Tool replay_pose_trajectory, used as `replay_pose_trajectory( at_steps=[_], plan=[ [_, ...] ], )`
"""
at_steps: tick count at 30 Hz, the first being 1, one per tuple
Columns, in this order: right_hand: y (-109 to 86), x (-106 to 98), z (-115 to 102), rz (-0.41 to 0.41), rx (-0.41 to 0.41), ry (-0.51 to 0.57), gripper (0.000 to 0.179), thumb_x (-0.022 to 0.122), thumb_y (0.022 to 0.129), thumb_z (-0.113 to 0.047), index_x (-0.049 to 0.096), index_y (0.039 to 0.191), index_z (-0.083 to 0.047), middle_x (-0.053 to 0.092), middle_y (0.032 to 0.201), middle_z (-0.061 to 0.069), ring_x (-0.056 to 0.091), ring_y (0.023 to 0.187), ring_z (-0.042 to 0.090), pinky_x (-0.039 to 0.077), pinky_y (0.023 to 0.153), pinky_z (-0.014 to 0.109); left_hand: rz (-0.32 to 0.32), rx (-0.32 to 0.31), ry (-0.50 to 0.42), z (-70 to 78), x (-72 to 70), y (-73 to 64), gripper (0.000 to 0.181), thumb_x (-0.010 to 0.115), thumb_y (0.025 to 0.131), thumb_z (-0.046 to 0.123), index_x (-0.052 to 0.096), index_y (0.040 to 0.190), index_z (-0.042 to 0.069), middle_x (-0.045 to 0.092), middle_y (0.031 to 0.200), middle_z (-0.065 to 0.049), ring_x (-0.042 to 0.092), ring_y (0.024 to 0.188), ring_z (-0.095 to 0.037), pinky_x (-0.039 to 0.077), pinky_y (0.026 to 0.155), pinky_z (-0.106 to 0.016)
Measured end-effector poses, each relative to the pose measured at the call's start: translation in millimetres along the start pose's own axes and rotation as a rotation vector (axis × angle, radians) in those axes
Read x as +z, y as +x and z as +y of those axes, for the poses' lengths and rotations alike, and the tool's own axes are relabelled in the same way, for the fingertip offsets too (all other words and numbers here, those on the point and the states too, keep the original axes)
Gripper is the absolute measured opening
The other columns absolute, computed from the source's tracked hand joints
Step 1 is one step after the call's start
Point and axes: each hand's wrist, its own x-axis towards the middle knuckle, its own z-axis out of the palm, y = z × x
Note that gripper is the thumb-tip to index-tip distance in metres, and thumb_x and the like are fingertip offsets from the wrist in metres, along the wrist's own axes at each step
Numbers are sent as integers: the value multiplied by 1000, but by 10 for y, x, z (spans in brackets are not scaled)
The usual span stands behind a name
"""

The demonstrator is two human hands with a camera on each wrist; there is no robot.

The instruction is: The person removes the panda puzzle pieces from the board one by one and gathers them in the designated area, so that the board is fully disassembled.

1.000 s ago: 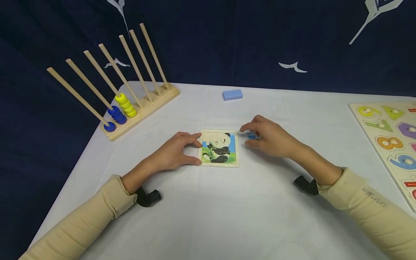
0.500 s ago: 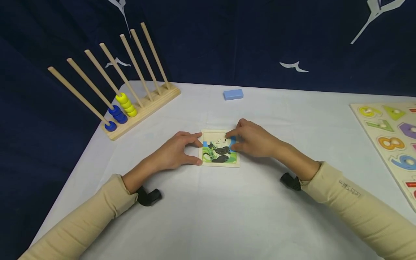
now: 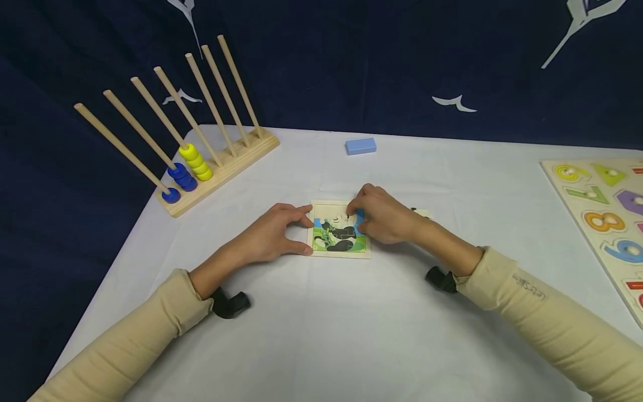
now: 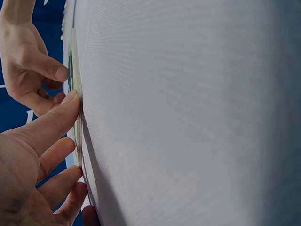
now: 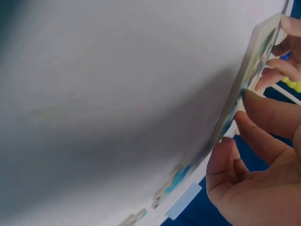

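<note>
A small square panda puzzle board (image 3: 341, 254) lies on the white table in the head view. Its upper left shows bare wood. My left hand (image 3: 268, 234) steadies the board's left edge, thumb by the near corner and index by the far one; in the left wrist view, that thumb (image 4: 59, 115) touches the rim. With thumb and index my right hand (image 3: 389, 215) pinches a blue-edged puzzle piece (image 3: 360, 216) at the board's upper right; the fingers partly cover it. Two loose puzzle pieces, one partly blue (image 5: 176, 181), lie beyond the right hand in the right wrist view.
Upright wooden rods with blue and yellow rings stand on a base (image 3: 226, 173) at the back left. A blue block (image 3: 360, 146) lies near the back edge. On the right is a number-and-shape peg board (image 3: 603, 223). Dark cloth (image 3: 321, 67) hangs behind.
My right hand has moved left from beside the board onto its upper right, its fingers closing on the piece there. A loose piece now shows behind the right wrist. My left hand stays in place.
</note>
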Motion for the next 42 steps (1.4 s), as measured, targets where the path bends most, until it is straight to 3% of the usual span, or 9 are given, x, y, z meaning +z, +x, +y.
replay_pose_trajectory(
  at_steps=[6,14,22,30,38,42],
  plan=[
    [10,7,-43,-16,49,-2,29,72,83,3,69,112,2,51,118,19,42,112,34,38,97,45,-5,-6,1,-6,0,-8,40,84,80,18,70,114,3,45,150,-11,39,133,-29,33,109,-44],
    [15,-11,-53,-21,40,-29,31,73,83,4,69,113,1,54,115,15,44,108,33,40,95,43,2,17,-6,-24,-12,-5,41,85,79,18,70,114,3,46,149,-12,40,131,-30,34,109,-44],
    [38,-9,-86,-29,66,-99,55,71,84,2,53,136,6,54,124,21,44,112,34,39,98,44,2,26,-9,-26,-10,1,42,85,79,17,70,114,2,46,149,-13,40,131,-30,34,109,-44],
    [11,-17,-67,1,65,-118,47,75,83,-3,62,129,2,56,120,21,43,111,34,37,95,44,-4,11,-10,-19,0,2,41,85,79,18,70,114,2,45,149,-13,40,131,-31,34,109,-45],
    [-13,38,-38,51,45,-96,42,57,87,12,61,128,8,59,116,23,48,109,34,37,97,45,-4,14,-6,-26,3,6,42,85,79,18,70,115,2,45,149,-12,40,131,-30,34,109,-44],
    [-2,41,-29,65,41,-93,40,57,87,12,62,127,7,60,114,22,48,107,33,38,95,45,-3,15,-9,-27,3,10,42,85,79,18,70,115,3,46,149,-11,40,131,-30,34,109,-45]
  ],
)
